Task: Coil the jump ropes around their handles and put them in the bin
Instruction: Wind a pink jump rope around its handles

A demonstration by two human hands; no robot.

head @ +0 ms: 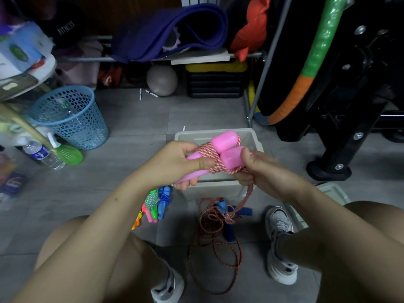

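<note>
My left hand [175, 162] grips two pink jump-rope handles [225, 142] held together above the white bin [251, 136]. A pink-and-white cord [211, 159] is wound several turns around them. My right hand [260, 169] pinches the cord beside the handles, its thumb against the lower handle. The loose tail of the cord [247, 197] hangs down to the floor. There a red rope with blue handles [216, 232] lies uncoiled between my feet. A bundle of coiled ropes with green, blue, pink and orange handles [156, 203] lies left of the bin.
A blue mesh wastebasket [67, 119] stands at the left, with a water bottle [43, 155] and a green spray bottle [65, 152] beside it. Ahead is a rack with a purple mat [166, 31], a grey ball [162, 80] and a black-and-yellow toolbox [216, 82]. Black exercise equipment [341, 106] fills the right.
</note>
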